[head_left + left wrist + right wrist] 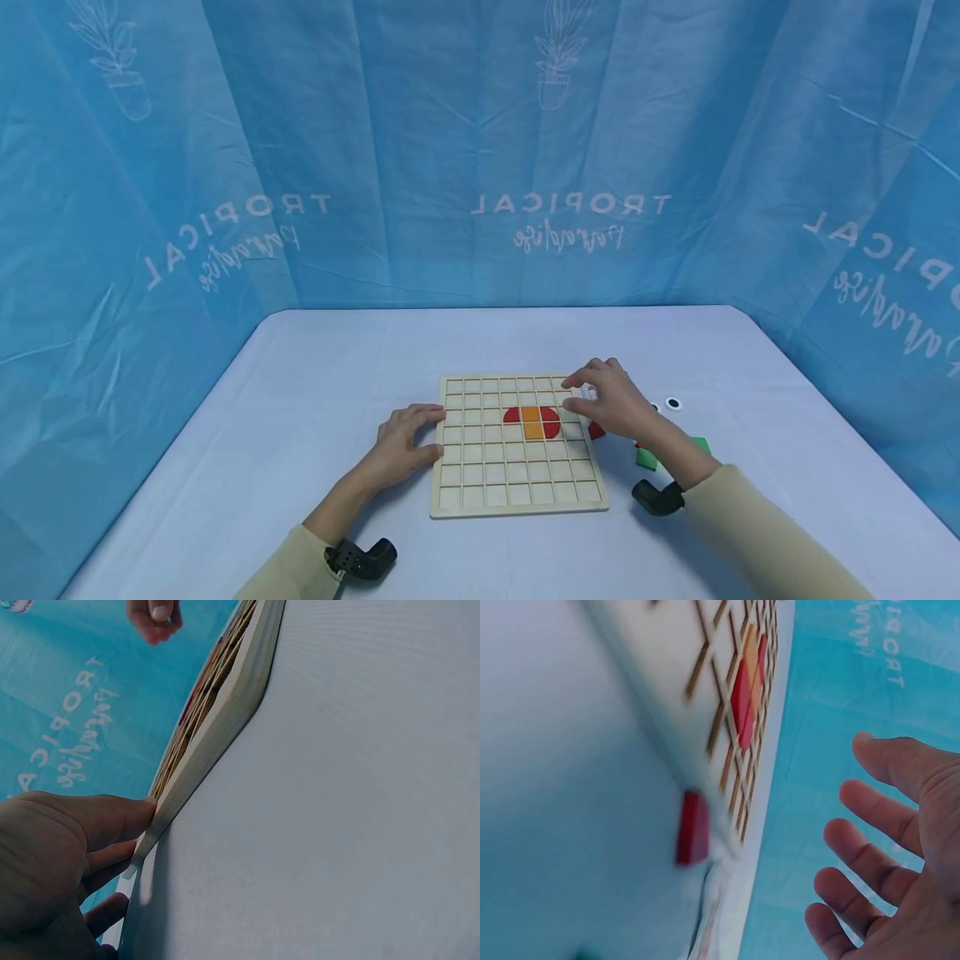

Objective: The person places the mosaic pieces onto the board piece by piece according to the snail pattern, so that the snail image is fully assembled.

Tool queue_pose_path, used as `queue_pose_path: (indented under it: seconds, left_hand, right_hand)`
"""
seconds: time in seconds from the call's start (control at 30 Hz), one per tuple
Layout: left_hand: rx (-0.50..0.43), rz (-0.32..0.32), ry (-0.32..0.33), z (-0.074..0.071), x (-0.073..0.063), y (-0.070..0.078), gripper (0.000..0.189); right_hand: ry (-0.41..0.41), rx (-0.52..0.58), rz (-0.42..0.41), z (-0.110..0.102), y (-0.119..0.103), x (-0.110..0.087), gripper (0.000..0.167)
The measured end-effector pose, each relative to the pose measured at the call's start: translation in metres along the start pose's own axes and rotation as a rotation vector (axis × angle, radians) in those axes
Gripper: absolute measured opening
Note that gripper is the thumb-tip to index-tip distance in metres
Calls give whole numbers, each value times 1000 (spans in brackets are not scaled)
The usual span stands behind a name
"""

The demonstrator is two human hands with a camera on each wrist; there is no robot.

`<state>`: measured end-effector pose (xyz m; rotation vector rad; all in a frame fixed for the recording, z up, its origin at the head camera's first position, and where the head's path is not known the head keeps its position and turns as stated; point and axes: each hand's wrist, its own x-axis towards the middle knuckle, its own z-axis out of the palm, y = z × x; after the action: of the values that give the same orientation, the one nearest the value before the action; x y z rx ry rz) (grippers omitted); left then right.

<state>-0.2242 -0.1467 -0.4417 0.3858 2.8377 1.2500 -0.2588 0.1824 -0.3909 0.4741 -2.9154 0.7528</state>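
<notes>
A pale wooden grid board [517, 512] lies on the white table. In its upper middle cells sit orange tiles [532, 422], with a red rounded piece [512, 415] to their left and red rounded pieces [551, 422] to their right. My left hand [401, 447] touches the board's left edge; the thumb [124, 820] rests against the rim. Above the upper right corner hovers my right hand [609, 398], fingers apart and nothing between them. Beside the board's right edge lies a loose red piece [692, 827].
Green pieces [647, 458] and a round black-and-white eye piece [673, 403] lie to the right, partly hidden by the right forearm. A printed white item [588, 390] shows behind the right hand. Blue curtains [420, 167] enclose the table's back and sides.
</notes>
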Motion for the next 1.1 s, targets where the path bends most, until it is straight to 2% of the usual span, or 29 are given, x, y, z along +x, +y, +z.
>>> queue_pose_path:
  seconds: [0.27,0.43,0.6,0.87,1.1]
  left_hand:
    - [0,-5,0,0,0,1,48]
    - [6,-7,3,0,0,1,48]
    - [-1,2,-2,0,0,0,48]
    - [-2,6,-2,0,0,1,47]
    - [6,5,3,1,0,1,47]
  right_hand:
    - [28,-7,77,-14,28,-21,30]
    - [-14,-7,135,-13,40,-30,28]
    - [-59,-35,130,-6,46,-35,26]
    - [-54,-139,103,4,46,-36,26]
    - [-67,-143,94,8,43,-35,28]
